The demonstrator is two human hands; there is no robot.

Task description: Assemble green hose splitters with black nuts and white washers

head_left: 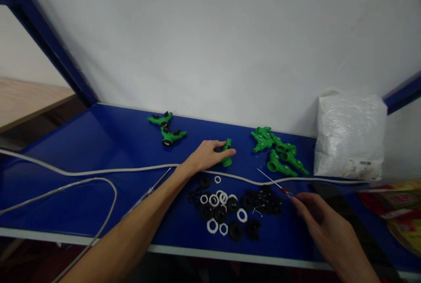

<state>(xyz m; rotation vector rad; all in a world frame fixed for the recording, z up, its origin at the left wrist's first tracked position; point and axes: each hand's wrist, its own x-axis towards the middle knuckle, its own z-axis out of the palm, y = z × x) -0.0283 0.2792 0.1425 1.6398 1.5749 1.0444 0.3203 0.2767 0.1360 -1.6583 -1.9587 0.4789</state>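
Note:
My left hand (210, 155) is closed around a green plastic hose splitter (227, 161) on the blue shelf; part of it is hidden by the fingers. My right hand (324, 219) grips a screwdriver (274, 183), its thin shaft pointing left and away from me. Between the hands lie white rings (242, 215), black round caps (235, 230) and a heap of small black parts (266, 199), with a few screws (258, 212) among them. Two green splitters with black levers (171, 136) sit farther back on the left. Several bare green splitter bodies (279, 164) are piled at the right.
A white cable (131, 170) runs across the shelf (82, 142), with a loop at the left. Another thin tool (159, 178) lies partly behind my left forearm. A white plastic-wrapped package (350, 136) stands back right, near colourful packets (401, 204). A white wall rises behind.

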